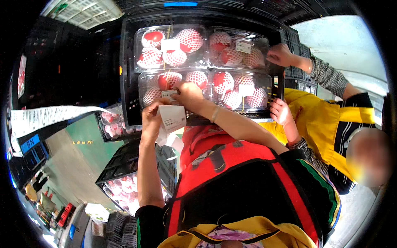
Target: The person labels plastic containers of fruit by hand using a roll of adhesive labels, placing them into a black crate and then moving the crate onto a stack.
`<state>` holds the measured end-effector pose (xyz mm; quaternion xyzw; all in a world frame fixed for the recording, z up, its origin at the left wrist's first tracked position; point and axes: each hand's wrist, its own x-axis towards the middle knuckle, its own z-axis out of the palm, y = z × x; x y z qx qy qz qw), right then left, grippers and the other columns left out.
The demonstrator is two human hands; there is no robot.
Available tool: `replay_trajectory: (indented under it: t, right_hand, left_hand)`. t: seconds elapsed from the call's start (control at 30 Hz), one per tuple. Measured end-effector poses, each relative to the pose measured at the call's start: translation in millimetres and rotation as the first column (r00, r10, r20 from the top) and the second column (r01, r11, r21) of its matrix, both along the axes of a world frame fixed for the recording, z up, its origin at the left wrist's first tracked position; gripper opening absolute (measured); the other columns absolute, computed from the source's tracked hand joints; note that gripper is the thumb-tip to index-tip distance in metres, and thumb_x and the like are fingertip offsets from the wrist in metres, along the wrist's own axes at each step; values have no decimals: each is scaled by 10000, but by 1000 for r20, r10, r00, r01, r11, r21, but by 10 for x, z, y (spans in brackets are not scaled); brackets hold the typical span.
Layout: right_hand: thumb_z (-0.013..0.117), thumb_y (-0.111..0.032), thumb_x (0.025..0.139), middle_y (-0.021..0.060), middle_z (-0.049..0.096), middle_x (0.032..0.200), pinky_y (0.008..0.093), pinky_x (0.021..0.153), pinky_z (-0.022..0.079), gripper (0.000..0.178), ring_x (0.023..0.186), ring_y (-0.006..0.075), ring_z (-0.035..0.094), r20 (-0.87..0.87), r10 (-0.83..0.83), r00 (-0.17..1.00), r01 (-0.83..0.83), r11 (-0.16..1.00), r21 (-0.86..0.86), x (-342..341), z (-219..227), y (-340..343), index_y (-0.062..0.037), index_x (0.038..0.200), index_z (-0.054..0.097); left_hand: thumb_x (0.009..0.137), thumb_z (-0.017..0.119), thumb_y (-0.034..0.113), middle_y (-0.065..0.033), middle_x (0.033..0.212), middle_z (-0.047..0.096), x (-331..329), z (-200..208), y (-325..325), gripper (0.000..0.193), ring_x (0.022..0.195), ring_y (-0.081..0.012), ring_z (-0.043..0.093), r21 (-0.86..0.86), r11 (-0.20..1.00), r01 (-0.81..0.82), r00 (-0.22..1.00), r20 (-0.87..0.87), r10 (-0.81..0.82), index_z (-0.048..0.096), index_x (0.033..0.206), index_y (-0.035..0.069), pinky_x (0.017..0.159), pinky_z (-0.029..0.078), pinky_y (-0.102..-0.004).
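My left hand [151, 120] is closed around a strip of white printed labels [173, 117], whose loose end hangs below the hand. My right hand [189, 96] reaches across to the near-left clear plastic box [144, 81], its fingers pinched at a small white label [168, 94] by the lid. Inside that box lie red round fruits [169, 79] in white foam nets. A far-left box [182, 63], a far-right box [212, 64] and a near-right box [215, 106] hold similar fruit, each with a white label on the lid.
The boxes sit in a black crate [129, 99]. At its right side are a co-worker's hands [279, 55], beside a yellow apron [308, 120]. A long label strip [58, 118] stretches at left above a scale with a blue display [31, 142]. More fruit crates [120, 163] stand below left.
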<state>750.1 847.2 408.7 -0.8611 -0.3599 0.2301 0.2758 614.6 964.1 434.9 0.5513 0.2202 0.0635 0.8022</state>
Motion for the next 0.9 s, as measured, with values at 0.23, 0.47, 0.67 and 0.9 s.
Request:
replay_trajectory:
  t: [0.23,0.47,0.67,0.9]
  right_hand:
    - [634,-185,750,150,601,874,409,666,506,410,732,349,595,388,-65,919,57,998,33,352,285,-942,-28,1112,523]
    - [682,-232,764,318,402,1245,484,962,375,710,1146,465,410,482,-374,792,466,881,-81,711,414,-2512,60,1310,334]
    - [634,-418,793,351,269,1368,530,969,364,855,1176,484,407,263,-574,776,620,770,-150,802,207,-2593,-8,1404,197]
    - [568,-447,833,335,374,1298,466,881,454,832,1109,434,468,358,-490,795,600,723,-342,918,274,-2566,-1,1422,186]
  left_hand:
    - [772,503,-100,-82,989,652,-47,74,-89,227,914,-137,588,434,901,6,983,-170,76,624,959,-58,831,447,-251]
    - [760,525,-61,-144,1167,610,436,114,-863,202,906,-186,612,473,821,318,934,-7,-358,597,947,-42,791,488,-305]
    - [760,569,156,-228,758,609,741,102,-1657,155,740,-381,612,663,471,582,813,-476,-335,586,772,2,642,456,-429]
    - [772,549,124,-223,821,624,751,21,-1630,136,847,-391,611,727,428,537,838,-520,-166,613,839,24,737,467,-449]
